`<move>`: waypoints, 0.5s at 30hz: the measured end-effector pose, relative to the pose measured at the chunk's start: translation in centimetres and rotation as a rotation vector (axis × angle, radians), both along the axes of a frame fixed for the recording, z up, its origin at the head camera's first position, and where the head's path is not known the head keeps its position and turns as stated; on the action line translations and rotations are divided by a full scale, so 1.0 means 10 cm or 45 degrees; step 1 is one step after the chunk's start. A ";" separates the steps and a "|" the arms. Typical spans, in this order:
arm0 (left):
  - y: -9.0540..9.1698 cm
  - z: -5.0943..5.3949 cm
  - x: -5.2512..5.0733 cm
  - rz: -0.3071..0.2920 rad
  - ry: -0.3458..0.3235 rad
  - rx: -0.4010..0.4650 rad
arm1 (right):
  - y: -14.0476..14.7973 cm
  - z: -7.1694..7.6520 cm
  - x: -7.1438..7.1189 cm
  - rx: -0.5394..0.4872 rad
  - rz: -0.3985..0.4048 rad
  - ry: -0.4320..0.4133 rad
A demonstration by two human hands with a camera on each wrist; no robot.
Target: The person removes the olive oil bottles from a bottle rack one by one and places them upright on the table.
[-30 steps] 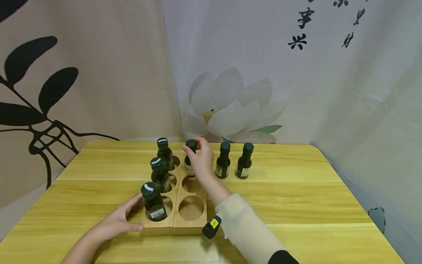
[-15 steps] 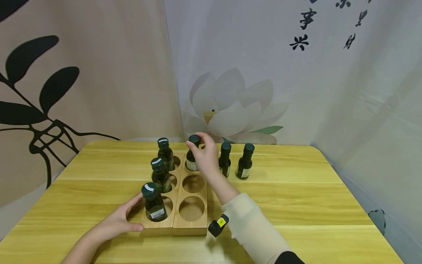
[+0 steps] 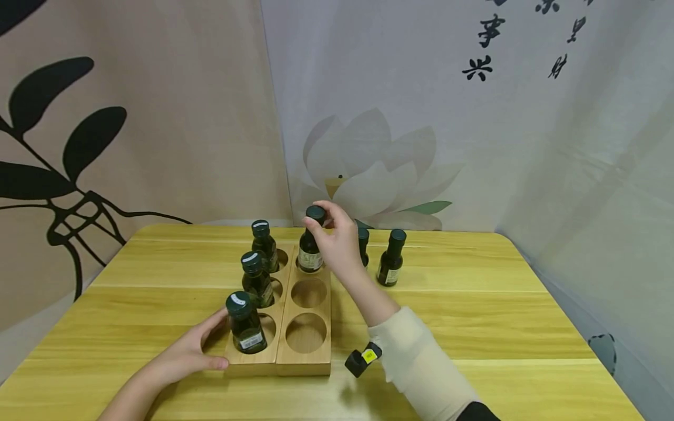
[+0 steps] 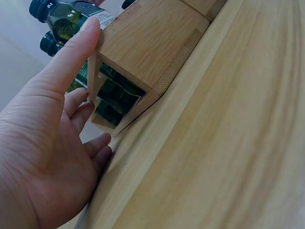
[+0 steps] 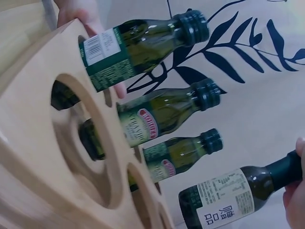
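A dark bottle with a green cap (image 3: 309, 251) is pinched at its neck by my right hand (image 3: 339, 242). The right wrist view shows this bottle's white label (image 5: 226, 198) and its base standing free of the wood. It is above the far hole of the right row in the wooden bottle rack (image 3: 303, 361). Three green bottles stand in the left row: near (image 3: 244, 324), middle (image 3: 257, 280) and far (image 3: 264, 245). My left hand (image 3: 186, 354) holds the rack's near left corner, thumb at the front edge and fingers along the side.
Two dark bottles stand on the wooden table (image 3: 474, 327) right of the rack: one (image 3: 364, 245) partly behind my right hand, the other (image 3: 391, 257) in full view. A printed cloth backdrop (image 3: 395, 117) rises behind the table's far edge.
My right hand has lifted the dark bottle upward and slightly right, out of the far right-row hole. My left hand and the rack have stayed in place.
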State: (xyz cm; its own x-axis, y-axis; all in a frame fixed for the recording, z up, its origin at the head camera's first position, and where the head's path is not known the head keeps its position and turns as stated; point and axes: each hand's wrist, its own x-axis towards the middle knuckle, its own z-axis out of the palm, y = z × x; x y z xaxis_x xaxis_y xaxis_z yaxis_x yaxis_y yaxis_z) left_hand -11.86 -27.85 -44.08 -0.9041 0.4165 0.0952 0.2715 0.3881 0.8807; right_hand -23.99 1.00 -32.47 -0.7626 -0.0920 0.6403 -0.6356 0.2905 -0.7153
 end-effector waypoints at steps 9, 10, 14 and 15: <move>0.00 -0.01 0.00 0.006 -0.016 -0.008 | 0.19 0.18 0.08 -0.062 0.132 0.019; 0.00 -0.01 0.00 0.004 -0.010 -0.010 | 0.21 0.20 0.09 -0.070 0.149 0.014; -0.01 -0.02 -0.01 0.015 -0.017 -0.015 | 0.31 0.27 0.12 -0.089 0.203 -0.016; -0.01 -0.02 -0.02 0.019 -0.018 -0.016 | 0.34 0.29 0.13 -0.091 0.213 -0.020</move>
State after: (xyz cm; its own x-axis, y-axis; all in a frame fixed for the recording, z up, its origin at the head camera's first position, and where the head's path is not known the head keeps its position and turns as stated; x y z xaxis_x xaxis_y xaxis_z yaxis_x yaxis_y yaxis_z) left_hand -12.02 -27.95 -44.28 -0.9114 0.4041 0.0773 0.2532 0.4029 0.8795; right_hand -22.68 4.37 -29.58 -0.7505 -0.1734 0.6377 -0.6593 0.1297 -0.7406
